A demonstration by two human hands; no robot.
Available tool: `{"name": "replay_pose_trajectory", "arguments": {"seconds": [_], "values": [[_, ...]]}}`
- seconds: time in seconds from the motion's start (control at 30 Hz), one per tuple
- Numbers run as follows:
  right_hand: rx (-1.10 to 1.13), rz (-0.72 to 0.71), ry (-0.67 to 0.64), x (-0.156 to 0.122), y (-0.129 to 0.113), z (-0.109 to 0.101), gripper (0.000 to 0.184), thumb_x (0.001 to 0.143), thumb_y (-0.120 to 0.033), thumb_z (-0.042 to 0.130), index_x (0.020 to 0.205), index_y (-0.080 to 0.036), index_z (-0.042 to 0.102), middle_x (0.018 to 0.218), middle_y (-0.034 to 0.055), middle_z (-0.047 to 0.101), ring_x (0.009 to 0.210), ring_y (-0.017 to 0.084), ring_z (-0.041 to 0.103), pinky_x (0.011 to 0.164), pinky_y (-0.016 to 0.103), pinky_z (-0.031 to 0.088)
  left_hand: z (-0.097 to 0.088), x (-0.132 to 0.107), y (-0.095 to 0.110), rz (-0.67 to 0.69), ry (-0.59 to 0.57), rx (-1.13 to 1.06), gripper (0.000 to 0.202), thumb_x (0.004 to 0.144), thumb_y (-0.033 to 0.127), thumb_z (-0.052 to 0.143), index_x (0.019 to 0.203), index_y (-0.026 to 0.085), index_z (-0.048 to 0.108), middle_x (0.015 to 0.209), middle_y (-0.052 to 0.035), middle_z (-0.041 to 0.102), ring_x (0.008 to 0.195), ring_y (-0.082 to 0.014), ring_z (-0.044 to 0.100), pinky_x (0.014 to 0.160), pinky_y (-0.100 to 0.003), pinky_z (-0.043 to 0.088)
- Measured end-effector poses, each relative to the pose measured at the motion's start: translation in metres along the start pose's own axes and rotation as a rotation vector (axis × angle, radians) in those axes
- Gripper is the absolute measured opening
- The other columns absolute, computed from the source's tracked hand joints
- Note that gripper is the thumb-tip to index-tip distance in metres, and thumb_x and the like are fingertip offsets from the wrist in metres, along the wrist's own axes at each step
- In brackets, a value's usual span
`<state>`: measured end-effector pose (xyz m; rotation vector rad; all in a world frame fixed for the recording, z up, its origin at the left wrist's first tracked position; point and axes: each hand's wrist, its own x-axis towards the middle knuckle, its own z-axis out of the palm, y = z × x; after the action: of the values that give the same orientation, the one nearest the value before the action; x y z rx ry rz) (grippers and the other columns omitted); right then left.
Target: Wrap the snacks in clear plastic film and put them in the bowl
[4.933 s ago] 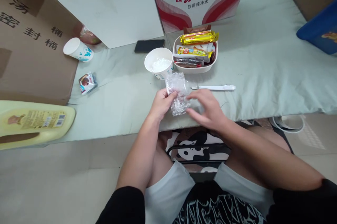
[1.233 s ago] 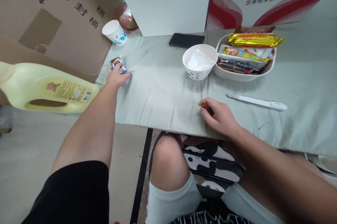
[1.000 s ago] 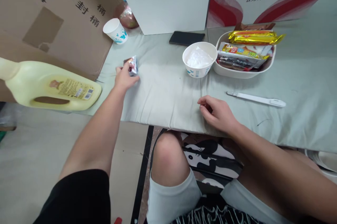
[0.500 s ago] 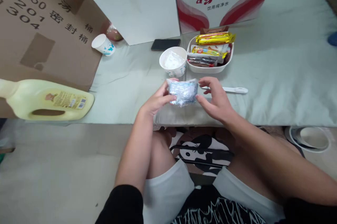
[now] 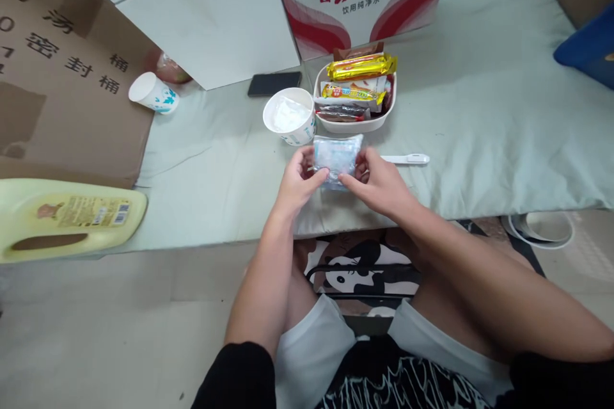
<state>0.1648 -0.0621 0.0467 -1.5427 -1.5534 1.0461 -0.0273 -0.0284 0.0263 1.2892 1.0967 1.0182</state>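
A small clear plastic packet [image 5: 337, 154], bluish and blurred, is held up above the near part of the cloth-covered table. My left hand [image 5: 300, 178] grips its left side, thumb across the front. On the right side my right hand [image 5: 377, 180] has closed on it too, the thumb pressing the lower front. What the packet contains I cannot make out. Just beyond it stands a paper cup [image 5: 291, 118] with white, crumpled-looking material inside. Behind my right fingers lies a white plastic utensil [image 5: 407, 159], partly hidden.
A white tub [image 5: 384, 116] of wrapped snacks, a black phone [image 5: 274, 84] and a tipped paper cup [image 5: 154, 94] are on the table. Cartons [image 5: 211, 18] line the back. A yellow jug [image 5: 71, 217] lies at the left edge; something blue [image 5: 590, 47] is at far right.
My right hand has come in from beside the packet and now holds its right side. The packet is tilted differently. The camera view has shifted to the right.
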Motion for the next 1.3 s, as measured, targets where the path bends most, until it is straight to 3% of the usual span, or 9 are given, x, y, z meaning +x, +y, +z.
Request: {"name": "replay_pose_trajectory", "arguments": {"seconds": [0.2,0.4,0.5,0.57,0.7,0.83,0.97,1.07,1.3], "values": [[0.128,0.071,-0.274,-0.005,-0.003,-0.003,0.038,0.094,-0.056,0.053,0.079,-0.022,0.059,0.072,0.0056,0.073,0.058,0.020,0.065,0.056,0.033,0.047,-0.007,-0.006,0.010,0.076,-0.001,-0.012,0.079,0.063,0.060,0.090,0.130,0.034,0.058,0.123,-0.0072,0.066,0.111,-0.0283,0.067,0.088,-0.040,0.058],[-0.413,-0.192,0.214,0.003,0.024,-0.037,0.015,0.086,-0.033,0.063,0.096,-0.023,0.069,0.094,0.0104,0.074,0.091,0.029,0.067,0.079,0.041,0.049,-0.034,-0.002,0.006,0.040,0.149,0.066,0.070,0.077,0.064,0.076,0.134,0.036,0.046,0.101,-0.0037,0.068,0.091,-0.0228,0.068,0.077,-0.036,0.055],[-0.589,-0.184,0.225,0.008,0.049,-0.048,0.040,0.082,-0.032,0.065,0.120,-0.020,0.068,0.111,0.0169,0.070,0.104,0.036,0.063,0.088,0.050,0.049,-0.037,-0.002,0.003,0.067,0.180,0.163,0.067,0.081,0.061,0.074,0.135,0.034,0.044,0.100,-0.0036,0.067,0.090,-0.0223,0.066,0.082,-0.037,0.053],[-0.634,-0.172,0.197,0.011,0.061,-0.054,0.040,0.083,-0.031,0.063,0.121,-0.021,0.070,0.114,0.0174,0.070,0.105,0.037,0.062,0.089,0.051,0.048,-0.034,-0.003,0.002,0.102,0.195,0.211,0.071,0.081,0.059,0.075,0.138,0.033,0.041,0.104,-0.0045,0.066,0.094,-0.0227,0.066,0.087,-0.039,0.052],[-0.534,-0.194,0.197,0.011,0.061,-0.061,0.024,0.090,-0.030,0.057,0.103,-0.024,0.076,0.101,0.0125,0.074,0.094,0.032,0.066,0.083,0.046,0.049,-0.025,-0.003,0.003,0.171,0.156,0.312,0.073,0.074,0.054,0.081,0.135,0.029,0.050,0.128,-0.0094,0.063,0.116,-0.0287,0.062,0.102,-0.043,0.048],[-0.282,-0.211,0.165,0.003,0.037,-0.052,0.031,0.095,-0.037,0.054,0.112,-0.025,0.076,0.085,0.0064,0.075,0.073,0.024,0.065,0.069,0.037,0.049,-0.018,-0.002,0.002,0.159,0.124,0.329,0.073,0.073,0.051,0.082,0.136,0.030,0.053,0.130,-0.0097,0.063,0.118,-0.0303,0.062,0.102,-0.044,0.049],[-0.194,-0.355,0.045,-0.004,0.017,-0.031,0.031,0.097,-0.037,0.053,0.111,-0.026,0.078,0.099,0.0074,0.078,0.087,0.024,0.071,0.077,0.036,0.052,-0.013,-0.002,-0.002,0.117,0.085,0.267,0.094,0.073,0.051,0.084,0.152,0.037,0.036,0.118,-0.0071,0.067,0.104,-0.0275,0.067,0.095,-0.046,0.052],[-0.205,-0.374,-0.002,-0.003,0.014,-0.021,0.032,0.098,-0.034,0.051,0.112,-0.025,0.079,0.099,0.0083,0.078,0.086,0.024,0.071,0.075,0.036,0.052,-0.011,-0.002,-0.001,0.107,0.062,0.255,0.094,0.071,0.053,0.086,0.150,0.036,0.038,0.121,-0.0087,0.067,0.106,-0.0281,0.068,0.096,-0.046,0.052],[-0.305,-0.353,0.055,0.002,0.025,-0.032,0.032,0.097,-0.034,0.052,0.111,-0.026,0.080,0.105,0.0089,0.078,0.088,0.026,0.071,0.075,0.038,0.052,-0.025,0.002,0.003,0.127,0.187,0.104,0.097,0.061,0.063,0.090,0.142,0.033,0.044,0.123,-0.0092,0.067,0.118,-0.0310,0.067,0.098,-0.043,0.055]]}}
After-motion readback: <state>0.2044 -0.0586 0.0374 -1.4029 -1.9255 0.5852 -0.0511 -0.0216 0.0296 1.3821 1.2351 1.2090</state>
